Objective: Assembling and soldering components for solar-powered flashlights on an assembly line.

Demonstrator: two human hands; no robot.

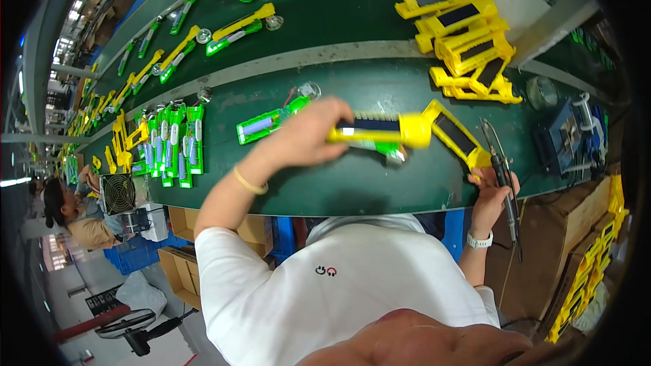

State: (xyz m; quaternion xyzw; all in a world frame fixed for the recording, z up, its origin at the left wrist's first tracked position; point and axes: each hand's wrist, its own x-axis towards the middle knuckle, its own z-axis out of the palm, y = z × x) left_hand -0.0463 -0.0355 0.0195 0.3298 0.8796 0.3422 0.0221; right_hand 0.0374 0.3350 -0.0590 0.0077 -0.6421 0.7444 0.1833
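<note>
My left hand (305, 137) reaches over the green bench (366, 183) and grips a yellow torch housing with a dark solar panel (380, 130). A green part hangs under that housing. My right hand (489, 193) is at the bench's near edge, holding a soldering iron (503, 176) upright. Its fingers also touch a second yellow housing with a solar panel (456, 137), which lies tilted between the two hands. A green torch half with a battery inside (261, 125) lies just left of my left hand.
A pile of yellow housings (468, 37) sits at the far right. Rows of green torch halves (175, 144) stand at the left. A blue soldering station (568, 137) and tape roll (540, 92) are on the right. A small fan (119, 193) and a co-worker (68, 211) are at the left.
</note>
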